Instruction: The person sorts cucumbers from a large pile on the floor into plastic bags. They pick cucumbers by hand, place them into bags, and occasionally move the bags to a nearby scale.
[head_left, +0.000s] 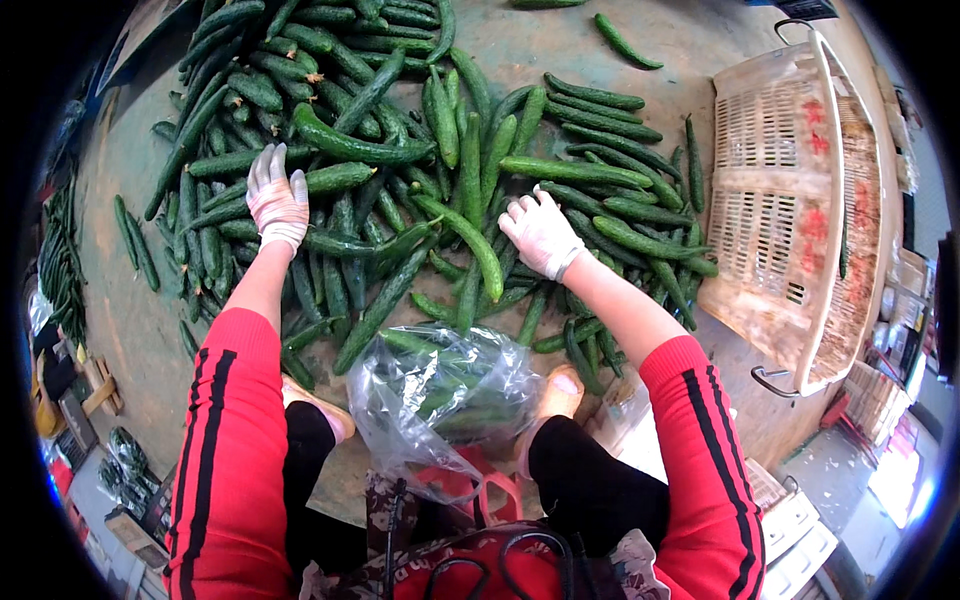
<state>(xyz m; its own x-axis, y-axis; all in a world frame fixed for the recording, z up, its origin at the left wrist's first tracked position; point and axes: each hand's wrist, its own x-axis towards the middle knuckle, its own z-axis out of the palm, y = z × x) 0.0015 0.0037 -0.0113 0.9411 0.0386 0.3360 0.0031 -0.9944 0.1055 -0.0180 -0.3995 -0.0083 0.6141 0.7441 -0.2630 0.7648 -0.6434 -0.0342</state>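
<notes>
The left hand lay with straight fingers on cucumbers; well apart, the right hand was curled, its grip impossible to tell. Near stood a clear bag.

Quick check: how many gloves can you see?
2: one on the left hand, over the cucumbers; one on the right hand, also over them, nearer the crate. Any under the cucumbers would be hidden.

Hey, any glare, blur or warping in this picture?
Head view: bright glints streak the clear, crinkled plastic bag; long green cucumbers look fairly sharp. Head view: fisheye distortion bows the slotted cream plastic crate; black fills the corners; glare whitens the lower right.
</notes>
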